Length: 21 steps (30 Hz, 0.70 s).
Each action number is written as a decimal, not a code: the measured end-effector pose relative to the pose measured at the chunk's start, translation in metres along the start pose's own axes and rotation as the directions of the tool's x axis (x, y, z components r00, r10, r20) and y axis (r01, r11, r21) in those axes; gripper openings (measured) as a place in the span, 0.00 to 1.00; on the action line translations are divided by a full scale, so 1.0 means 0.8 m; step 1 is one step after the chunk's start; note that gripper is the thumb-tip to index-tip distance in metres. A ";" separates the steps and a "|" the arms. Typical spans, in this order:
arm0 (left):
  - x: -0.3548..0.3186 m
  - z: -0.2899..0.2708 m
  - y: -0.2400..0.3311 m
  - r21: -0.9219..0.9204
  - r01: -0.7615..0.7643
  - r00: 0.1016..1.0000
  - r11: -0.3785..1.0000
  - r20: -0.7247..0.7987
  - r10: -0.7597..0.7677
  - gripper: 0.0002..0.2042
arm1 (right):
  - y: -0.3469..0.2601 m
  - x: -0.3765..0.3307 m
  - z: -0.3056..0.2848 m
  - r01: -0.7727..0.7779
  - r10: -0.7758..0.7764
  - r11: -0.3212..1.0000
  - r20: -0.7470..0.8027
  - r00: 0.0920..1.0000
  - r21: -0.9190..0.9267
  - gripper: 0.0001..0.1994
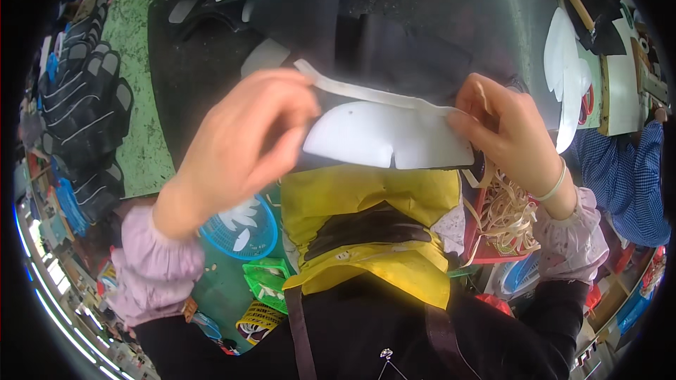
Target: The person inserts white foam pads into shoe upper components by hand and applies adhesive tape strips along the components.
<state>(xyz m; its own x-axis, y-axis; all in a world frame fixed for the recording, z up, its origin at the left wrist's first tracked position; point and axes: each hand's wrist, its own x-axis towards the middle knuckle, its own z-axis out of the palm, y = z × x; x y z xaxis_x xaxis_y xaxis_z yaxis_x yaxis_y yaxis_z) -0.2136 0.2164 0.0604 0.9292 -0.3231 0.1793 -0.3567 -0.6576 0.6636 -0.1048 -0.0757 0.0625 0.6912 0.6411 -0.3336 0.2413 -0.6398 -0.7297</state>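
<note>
A narrow white strip [373,96] stretches between my two hands over the dark sheets of material. My left hand [236,141] is curled at the strip's left end, which sticks out past the fingers; its thumb is apart from the index finger, and the hand is slightly blurred. Thumb and fingers of my right hand [503,119] pinch the other end. Just below the strip lies a white half-round piece [355,135] with a small notch in its lower edge. It rests on dark material at the table's near edge, above my yellow apron [366,183].
Stacked black pieces [84,105] stand at the left. Below the table are a blue basket [264,236] with white pieces, a green basket [257,278], and a red basket [486,239] of beige strips. White pieces [560,63] lie right; beyond is another person's checked sleeve [627,176].
</note>
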 end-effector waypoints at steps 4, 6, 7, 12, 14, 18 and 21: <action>-0.030 -0.034 0.023 0.110 -0.002 0.999 0.994 -0.046 0.007 0.03 | -0.004 0.000 0.002 0.003 -0.003 0.999 -0.002 1.000 -0.042 0.11; -0.021 -0.020 0.033 0.251 -0.034 0.991 0.967 -0.115 0.065 0.09 | -0.004 0.000 0.003 0.027 -0.028 0.998 -0.014 1.000 -0.052 0.10; -0.012 -0.012 0.036 0.271 -0.058 0.989 0.961 -0.112 0.092 0.13 | -0.003 0.000 0.002 0.048 -0.049 0.997 -0.024 0.998 -0.066 0.10; 0.018 0.027 0.010 0.363 -0.080 0.992 0.928 -0.060 0.109 0.11 | -0.007 -0.001 0.002 0.034 -0.036 0.997 -0.016 0.999 -0.069 0.10; 0.018 0.025 0.001 0.377 -0.106 0.991 0.920 -0.033 0.128 0.09 | -0.009 -0.003 0.004 -0.006 0.006 1.000 -0.003 1.000 -0.019 0.09; 0.025 0.029 0.006 0.437 -0.178 0.984 0.881 0.060 0.170 0.09 | 0.000 -0.006 0.002 0.104 -0.108 0.992 -0.048 0.993 -0.077 0.09; 0.027 0.039 0.006 0.491 -0.218 0.976 0.843 0.103 0.192 0.09 | 0.003 -0.006 0.002 0.104 -0.107 0.992 -0.042 0.993 -0.069 0.10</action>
<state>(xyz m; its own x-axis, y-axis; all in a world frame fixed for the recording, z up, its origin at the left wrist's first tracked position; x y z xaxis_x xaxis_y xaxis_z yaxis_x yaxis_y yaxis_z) -0.1979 0.1850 0.0451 0.8283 -0.5118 0.2281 -0.5507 -0.8185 0.1635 -0.1090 -0.0796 0.0617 0.6890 0.6879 -0.2282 0.3583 -0.5970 -0.7178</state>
